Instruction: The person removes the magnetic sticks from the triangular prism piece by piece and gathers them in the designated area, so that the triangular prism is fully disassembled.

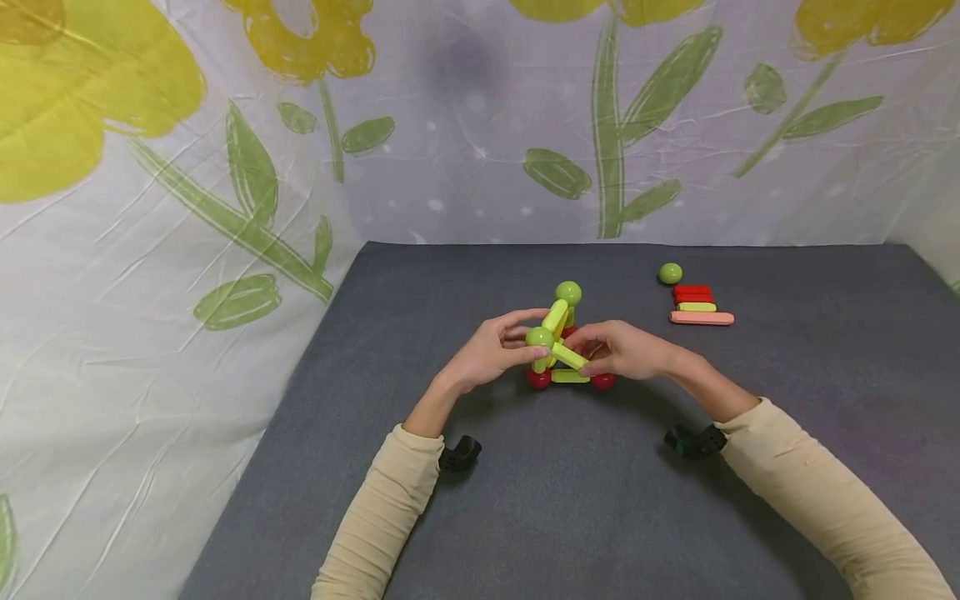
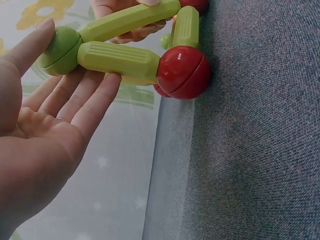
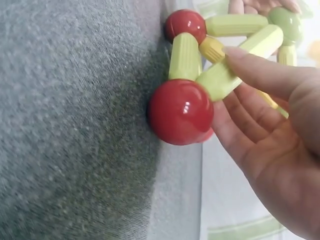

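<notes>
**Left hand (image 1: 483, 354) and right hand (image 1: 628, 348) on a glossy frame of lime rods and red and green balls (image 1: 556, 317)**

The frame stands mid-way across a dark grey, cloth-like tabletop (image 1: 570, 500), red balls at its base. The left hand's thumb and fingers close round the near glossy green ball (image 2: 61, 50); the right hand's pinch a ribbed lime rod (image 1: 567, 356) slanting down from it. Right of the frame, well apart, lie a long pink rod (image 1: 701, 318), two red rods (image 1: 692, 290), a short lime rod (image 1: 697, 307) and a loose green ball (image 1: 671, 273).
</notes>
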Action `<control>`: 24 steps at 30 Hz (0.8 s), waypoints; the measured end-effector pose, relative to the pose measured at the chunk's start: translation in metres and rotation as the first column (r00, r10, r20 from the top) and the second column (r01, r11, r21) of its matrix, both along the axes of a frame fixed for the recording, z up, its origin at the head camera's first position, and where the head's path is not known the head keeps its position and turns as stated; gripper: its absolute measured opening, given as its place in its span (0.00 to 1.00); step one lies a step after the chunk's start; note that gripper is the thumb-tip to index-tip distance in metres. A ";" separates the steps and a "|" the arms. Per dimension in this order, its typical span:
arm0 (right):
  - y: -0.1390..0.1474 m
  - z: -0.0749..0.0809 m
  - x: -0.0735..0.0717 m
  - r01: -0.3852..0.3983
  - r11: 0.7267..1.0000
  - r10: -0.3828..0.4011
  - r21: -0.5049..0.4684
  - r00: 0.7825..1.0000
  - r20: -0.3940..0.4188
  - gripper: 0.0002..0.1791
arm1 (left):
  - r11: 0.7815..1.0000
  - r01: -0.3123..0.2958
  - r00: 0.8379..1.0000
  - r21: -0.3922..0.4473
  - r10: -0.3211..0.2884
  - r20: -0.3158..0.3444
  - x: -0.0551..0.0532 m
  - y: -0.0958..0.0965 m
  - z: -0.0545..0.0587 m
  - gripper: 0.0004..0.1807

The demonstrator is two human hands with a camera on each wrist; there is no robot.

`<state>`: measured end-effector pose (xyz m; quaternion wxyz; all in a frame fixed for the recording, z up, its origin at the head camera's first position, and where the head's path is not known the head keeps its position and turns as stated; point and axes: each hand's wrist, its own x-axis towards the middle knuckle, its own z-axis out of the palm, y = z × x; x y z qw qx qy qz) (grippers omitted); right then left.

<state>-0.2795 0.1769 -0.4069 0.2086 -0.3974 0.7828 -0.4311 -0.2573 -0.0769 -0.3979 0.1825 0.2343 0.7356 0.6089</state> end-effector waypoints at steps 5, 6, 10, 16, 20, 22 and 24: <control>0.001 0.000 0.001 -0.007 1.000 0.008 0.013 0.999 -0.036 0.19 | 1.000 0.002 1.000 0.005 -0.002 -0.008 -0.002 0.000 -0.003 0.32; 0.001 0.000 0.001 -0.012 1.000 0.012 0.014 0.999 -0.042 0.19 | 1.000 0.003 1.000 0.005 -0.003 -0.009 -0.002 0.000 -0.003 0.32; 0.001 0.001 0.001 -0.029 1.000 0.029 0.006 0.998 -0.058 0.19 | 1.000 0.013 1.000 0.004 -0.013 -0.009 -0.001 -0.001 -0.002 0.32; 0.000 0.002 0.001 -0.037 0.999 0.037 0.011 0.998 -0.058 0.19 | 1.000 0.030 0.999 0.003 -0.030 -0.015 -0.001 -0.002 -0.002 0.32; 0.001 0.001 0.001 -0.050 0.999 0.050 0.003 0.996 -0.071 0.19 | 0.999 0.038 0.999 0.002 -0.038 -0.013 -0.001 -0.003 -0.002 0.31; 0.002 0.000 0.001 -0.048 0.999 0.047 -0.011 0.996 -0.075 0.19 | 0.999 0.033 0.999 0.007 -0.033 -0.008 -0.002 -0.003 -0.003 0.31; 0.003 -0.001 0.001 -0.043 0.999 0.041 -0.025 0.997 -0.067 0.19 | 1.000 0.027 1.000 0.013 -0.027 -0.001 -0.002 -0.004 -0.003 0.30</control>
